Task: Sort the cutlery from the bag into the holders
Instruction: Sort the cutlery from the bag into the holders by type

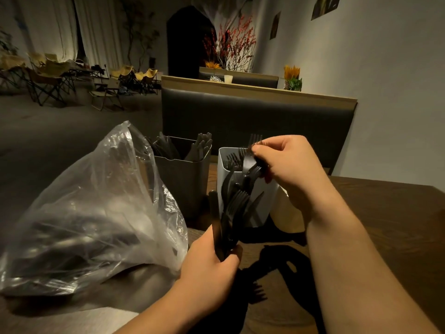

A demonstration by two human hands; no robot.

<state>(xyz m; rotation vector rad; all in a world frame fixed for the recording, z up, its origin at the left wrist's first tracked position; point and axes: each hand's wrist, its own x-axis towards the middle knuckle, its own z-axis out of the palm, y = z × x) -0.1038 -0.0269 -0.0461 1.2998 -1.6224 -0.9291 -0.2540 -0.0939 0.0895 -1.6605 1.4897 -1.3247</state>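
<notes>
Black forks (237,208) in left hand (212,259), right hand (286,165)

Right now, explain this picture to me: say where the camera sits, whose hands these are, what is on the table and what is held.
No machine here: a person wears one camera on the head, so you look down at their own two bare hands. On the brown wooden table stand a dark grey rectangular holder and a white rectangular holder, both with black cutlery in them, beside a crumpled clear plastic bag holding more. The left hand grips a bundle of black plastic cutlery, forks among them. The fingers of the right hand pinch one black plastic fork over the white holder.
</notes>
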